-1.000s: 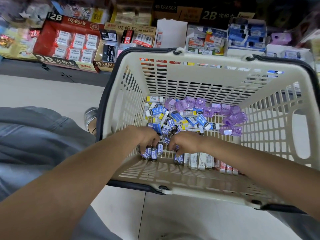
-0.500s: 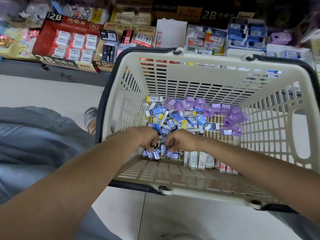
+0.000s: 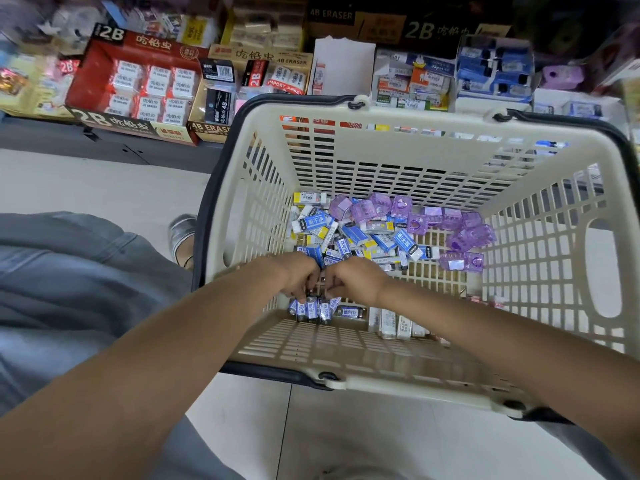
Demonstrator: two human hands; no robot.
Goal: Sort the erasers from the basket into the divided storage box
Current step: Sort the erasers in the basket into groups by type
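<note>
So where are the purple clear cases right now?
In the head view, the purple cases lie at the basket's far right, beside the blue erasers.

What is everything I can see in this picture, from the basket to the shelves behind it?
basket: one, cream with dark handles, on the floor
blue-sleeved erasers: many, loose pile on the basket bottom
small dark-blue erasers: several, gathered under the hands
purple clear cases: about a dozen, far right of the pile
white erasers: a few, in a row against the near wall
red 2B eraser box: one, shelf at far left
left hand: gripping small erasers
right hand: gripping small erasers
</note>
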